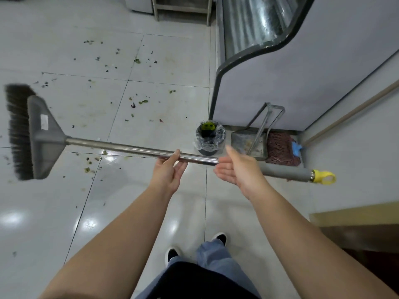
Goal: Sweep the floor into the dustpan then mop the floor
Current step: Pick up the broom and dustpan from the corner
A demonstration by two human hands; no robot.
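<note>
I hold a broom level above the tiled floor (64,212). Its dark bristle head (19,132) points left, and its grey foam grip with a yellow hanging loop (323,176) points right. My left hand (169,169) grips the steel broom handle (121,147), thumb over it and fingers under. My right hand (235,169) is spread with straight fingers in front of the handle, which passes behind it. Green leaf scraps (138,103) lie scattered over the tiles ahead. A metal dustpan (244,141) and a reddish mop head (280,149) sit by the wall.
A small bin lined with a clear bag (210,139) stands left of the dustpan. A glass-fronted display case (302,72) fills the upper right, and the mop's wooden pole (349,115) leans along it. Metal shelf legs (156,9) stand at the far end. A wooden ledge (356,214) is at right.
</note>
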